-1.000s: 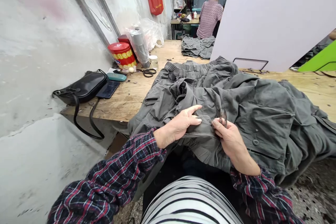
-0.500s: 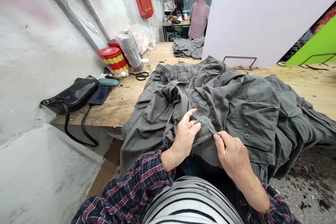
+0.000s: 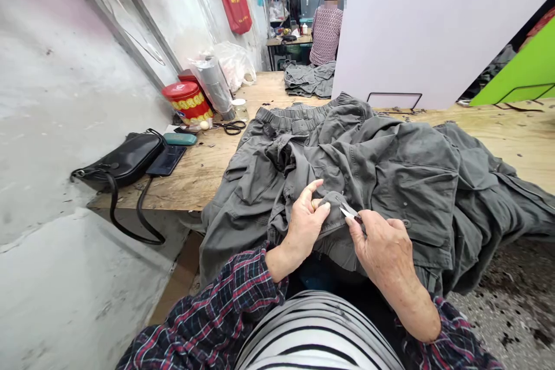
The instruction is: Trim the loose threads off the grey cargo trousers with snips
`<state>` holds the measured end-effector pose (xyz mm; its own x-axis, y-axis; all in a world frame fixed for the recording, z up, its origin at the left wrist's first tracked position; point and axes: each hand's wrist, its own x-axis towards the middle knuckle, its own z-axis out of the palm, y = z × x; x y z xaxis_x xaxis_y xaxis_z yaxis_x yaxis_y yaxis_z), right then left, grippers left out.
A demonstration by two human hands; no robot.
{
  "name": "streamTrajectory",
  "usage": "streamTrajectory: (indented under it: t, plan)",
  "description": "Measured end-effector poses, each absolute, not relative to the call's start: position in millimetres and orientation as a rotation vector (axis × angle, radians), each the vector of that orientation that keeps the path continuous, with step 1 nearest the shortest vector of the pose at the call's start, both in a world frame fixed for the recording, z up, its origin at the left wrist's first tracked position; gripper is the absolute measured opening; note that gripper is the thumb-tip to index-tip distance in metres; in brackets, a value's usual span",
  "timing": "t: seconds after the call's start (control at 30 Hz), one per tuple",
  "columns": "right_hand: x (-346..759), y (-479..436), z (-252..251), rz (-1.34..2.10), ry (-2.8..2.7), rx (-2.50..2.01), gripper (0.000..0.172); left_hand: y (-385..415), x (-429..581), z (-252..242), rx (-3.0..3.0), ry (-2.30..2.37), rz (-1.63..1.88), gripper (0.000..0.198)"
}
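Grey cargo trousers (image 3: 342,139) lie bunched over the table and hang past its front edge. My left hand (image 3: 306,217) pinches a folded edge of the trousers between thumb and fingers, its index finger raised. To its right, my right hand (image 3: 384,245) grips small thread snips (image 3: 347,213). Their bright pointed blades lie over the pinched cloth, while the dark handle is mostly hidden in my fingers. A buttoned pocket flap (image 3: 416,231) of the trousers lies just beyond my right hand.
On the wooden table (image 3: 203,167) at left are a black handbag (image 3: 124,159), a phone (image 3: 167,161), black-handled scissors (image 3: 233,127) and a red tin (image 3: 186,101). A white board (image 3: 425,23) stands behind the trousers. Farther back a person (image 3: 326,34) faces away.
My right hand has turned, so the snips' blades show more plainly and point left over the cloth. The left hand keeps its pinch in nearly the same place.
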<state>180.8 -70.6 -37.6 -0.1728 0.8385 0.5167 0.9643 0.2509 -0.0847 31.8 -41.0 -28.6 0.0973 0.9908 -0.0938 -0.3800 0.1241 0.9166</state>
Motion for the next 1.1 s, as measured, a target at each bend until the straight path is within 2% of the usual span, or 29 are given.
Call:
streamTrajectory:
  t: [0.33,0.43,0.57,0.63,0.77,0.93,1.1]
  plan:
    - [176,-71,-29,-0.277,-2.090,-1.722,0.040,-46,32,-30,1.028,1.014,1.181,0.061]
    - [182,-68,-29,-0.064,-2.092,-1.806,0.040,-47,31,-29,1.037,1.005,1.173,0.063]
    - [190,-64,-30,0.407,-1.994,-1.781,0.044,-47,27,-30,1.022,0.899,1.167,0.063]
    - [189,-65,-30,0.514,-1.935,-1.740,0.044,-46,25,-31,0.995,0.841,1.163,0.063]
    - [185,-63,-31,0.377,-1.958,-1.761,0.038,-40,19,-27,0.884,0.793,1.140,0.065]
    - [174,-42,-25,0.521,-1.771,-1.481,0.032,-24,-5,-2,0.928,0.775,0.867,0.059]
    - [167,-25,-24,1.014,-1.901,-1.235,0.030,-5,-53,21,1.334,0.753,0.460,0.056]
